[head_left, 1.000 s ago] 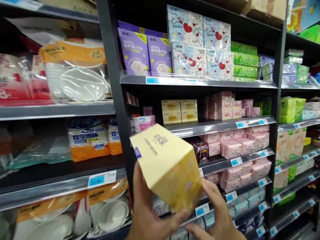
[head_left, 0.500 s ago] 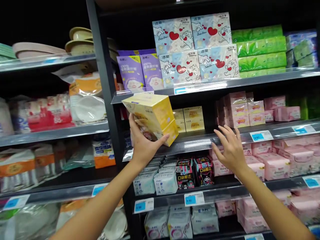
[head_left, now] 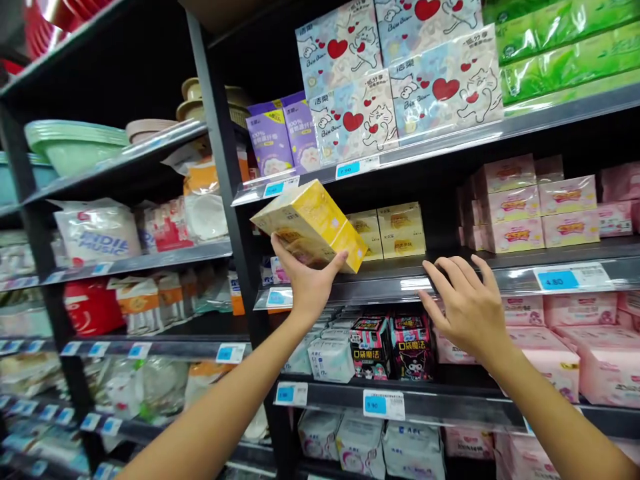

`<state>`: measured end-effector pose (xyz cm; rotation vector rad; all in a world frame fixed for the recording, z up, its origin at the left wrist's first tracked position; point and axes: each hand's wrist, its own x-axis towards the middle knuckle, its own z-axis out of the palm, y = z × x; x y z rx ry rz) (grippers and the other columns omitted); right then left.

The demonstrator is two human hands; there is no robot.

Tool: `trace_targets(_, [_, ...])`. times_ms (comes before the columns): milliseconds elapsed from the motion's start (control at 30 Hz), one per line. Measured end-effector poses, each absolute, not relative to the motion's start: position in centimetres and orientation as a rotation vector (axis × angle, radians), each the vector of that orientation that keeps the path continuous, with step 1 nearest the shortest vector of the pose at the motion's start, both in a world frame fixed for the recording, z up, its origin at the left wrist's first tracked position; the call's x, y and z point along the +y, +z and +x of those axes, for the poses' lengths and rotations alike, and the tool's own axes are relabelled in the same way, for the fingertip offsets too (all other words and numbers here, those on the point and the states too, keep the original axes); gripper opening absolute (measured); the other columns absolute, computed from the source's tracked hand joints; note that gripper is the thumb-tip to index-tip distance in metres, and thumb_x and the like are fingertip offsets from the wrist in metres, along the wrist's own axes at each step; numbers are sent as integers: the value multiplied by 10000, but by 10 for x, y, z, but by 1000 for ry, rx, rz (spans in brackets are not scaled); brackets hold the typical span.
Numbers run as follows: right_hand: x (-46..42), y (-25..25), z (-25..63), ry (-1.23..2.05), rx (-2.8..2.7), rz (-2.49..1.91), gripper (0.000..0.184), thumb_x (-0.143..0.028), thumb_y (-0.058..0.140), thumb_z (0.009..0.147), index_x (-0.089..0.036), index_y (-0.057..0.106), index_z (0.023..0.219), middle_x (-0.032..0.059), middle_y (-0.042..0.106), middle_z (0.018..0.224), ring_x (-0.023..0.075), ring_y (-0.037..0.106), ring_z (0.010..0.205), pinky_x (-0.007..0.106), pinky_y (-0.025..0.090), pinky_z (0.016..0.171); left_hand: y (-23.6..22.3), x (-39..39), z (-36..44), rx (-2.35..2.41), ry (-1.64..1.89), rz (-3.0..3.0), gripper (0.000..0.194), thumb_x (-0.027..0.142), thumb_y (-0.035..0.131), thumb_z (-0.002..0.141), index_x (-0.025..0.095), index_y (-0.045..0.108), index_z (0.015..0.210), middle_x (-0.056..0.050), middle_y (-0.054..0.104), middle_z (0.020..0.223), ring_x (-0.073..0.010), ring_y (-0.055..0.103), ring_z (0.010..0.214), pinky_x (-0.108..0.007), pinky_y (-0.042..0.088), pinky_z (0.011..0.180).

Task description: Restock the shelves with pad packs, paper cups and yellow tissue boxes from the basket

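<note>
My left hand (head_left: 307,287) grips a yellow packaged box (head_left: 310,225) from below, thumb and fingers on its underside and end, and holds it tilted just in front of the shelf. Beside it, several matching yellow packs (head_left: 395,230) stand on the dark metal shelf (head_left: 430,283). My right hand (head_left: 467,307) rests its spread fingertips on that shelf's front lip and holds nothing. The box is apart from the stacked packs, and the hand hides part of its underside.
Printed tissue packs (head_left: 400,83) and green packs (head_left: 565,53) fill the shelf above. Pink boxes (head_left: 565,207) stand to the right. Below are black-and-pink boxes (head_left: 393,347) and white pads (head_left: 370,443). A black upright post (head_left: 225,147) divides the bays, with plastic bowls (head_left: 75,147) to the left.
The yellow box has risen from low in view to shelf height, now held in my left hand alone. My right hand has come up onto the shelf lip, and the view has swung along the shelves.
</note>
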<state>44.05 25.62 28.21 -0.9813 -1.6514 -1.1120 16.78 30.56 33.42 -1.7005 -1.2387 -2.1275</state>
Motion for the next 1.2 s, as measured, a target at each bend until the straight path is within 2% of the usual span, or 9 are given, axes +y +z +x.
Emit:
trace_targets(167, [258, 280, 443, -1131, -1652, -943, 415, -374, 554, 1005, -121, 667, 1315, 149, 714, 1255, 318, 633, 1180, 505, 365, 1104, 344, 312, 178, -1358, -2079, -1711, 1248, 477, 919, 636, 247, 109, 1557, -200, 234, 1642, -371, 226, 1543, -538, 227, 1271])
trace_targets(367, [260, 279, 444, -1125, -1648, -908, 424, -378, 562, 999, -118, 667, 1318, 155, 712, 1263, 325, 628, 1178, 498, 370, 1083, 366, 329, 182, -1670, -1974, -1877, 1268, 494, 947, 547, 187, 163, 1495, -255, 409, 1491, -416, 396, 1429, -597, 336, 1186])
trace_targets(500, [260, 278, 443, -1107, -1644, -892, 425, -375, 563, 997, -115, 672, 1315, 155, 712, 1264, 323, 628, 1175, 494, 376, 1077, 384, 346, 191, -1968, -1760, -1802, 1197, 535, 960, 473, 173, 285, 1392, -267, 437, 1433, -437, 463, 1353, -578, 423, 1095])
trace_targets(633, [260, 277, 444, -1108, -1647, -879, 436, -376, 553, 1000, -110, 665, 1326, 159, 711, 1273, 324, 619, 1195, 488, 382, 1077, 394, 363, 203, -2237, -1443, -1729, 1176, 599, 923, 510, 121, 306, 1390, -296, 459, 1415, -430, 540, 1281, -520, 466, 1045])
trace_targets(767, [262, 276, 445, -1116, -1641, -872, 438, -379, 555, 997, -115, 665, 1328, 160, 708, 1290, 326, 615, 1212, 479, 397, 1067, 399, 379, 213, -2324, -1157, -1766, 1251, 704, 831, 602, 46, 241, 1488, -324, 447, 1463, -440, 499, 1355, -481, 449, 1077])
trace_targets(900, [264, 276, 446, -1136, -1632, -859, 446, -385, 561, 991, -107, 666, 1324, 166, 711, 1287, 329, 617, 1210, 472, 411, 1055, 403, 393, 217, -2402, -926, -1747, 1342, 785, 760, 626, 1, 176, 1546, -370, 386, 1521, -479, 430, 1419, -506, 433, 1091])
trace_targets(1000, [265, 275, 446, -1137, -1632, -844, 451, -382, 566, 986, -104, 663, 1328, 172, 712, 1284, 335, 618, 1205, 474, 410, 1051, 409, 404, 216, -2413, -815, -1795, 1324, 787, 766, 610, 16, 233, 1546, -364, 370, 1555, -500, 395, 1444, -527, 405, 1114])
trace_targets(1200, [268, 273, 445, -1126, -1622, -834, 454, -385, 571, 982, -103, 664, 1325, 175, 710, 1282, 338, 618, 1207, 472, 395, 1061, 412, 423, 218, -2374, -746, -1869, 1266, 828, 744, 586, 49, 354, 1504, -313, 315, 1618, -496, 353, 1473, -499, 343, 1168])
